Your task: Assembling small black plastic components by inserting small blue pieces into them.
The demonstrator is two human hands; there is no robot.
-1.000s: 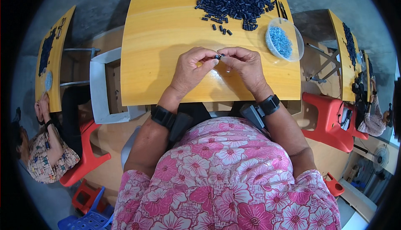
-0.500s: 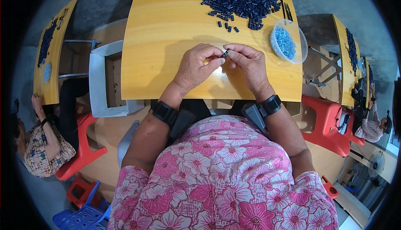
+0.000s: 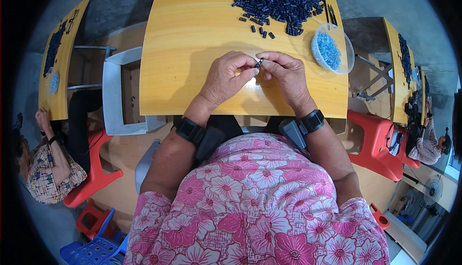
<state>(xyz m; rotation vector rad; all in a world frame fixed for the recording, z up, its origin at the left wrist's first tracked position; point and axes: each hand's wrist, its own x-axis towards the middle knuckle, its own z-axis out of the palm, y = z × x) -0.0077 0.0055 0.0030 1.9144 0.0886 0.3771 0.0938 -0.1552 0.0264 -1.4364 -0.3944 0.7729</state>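
Over the near half of the yellow table, my left hand (image 3: 227, 76) pinches a small black cylindrical piece (image 3: 258, 65) between thumb and fingers. My right hand (image 3: 287, 73) is closed in a pinch at the upper end of that piece; whatever its fingertips grip is too small to make out. Both hands meet just above the tabletop (image 3: 187, 39). Farther off lies a big pile of similar black pieces (image 3: 279, 0), with a few strays at its near edge. To the right of my hands, a clear round tub (image 3: 347, 56) holds many tiny light-blue translucent bits (image 3: 328, 51).
Thin dark tools (image 3: 332, 14) lie by the table's right edge, beyond the tub. A white open box (image 3: 109, 99) stands left of the table. Red stools (image 3: 375, 142) and other people at side tables (image 3: 60, 92) are on both sides.
My fingers have shifted very slightly around the black piece, and its tilt looks a little different. Everything else on my table stays put.
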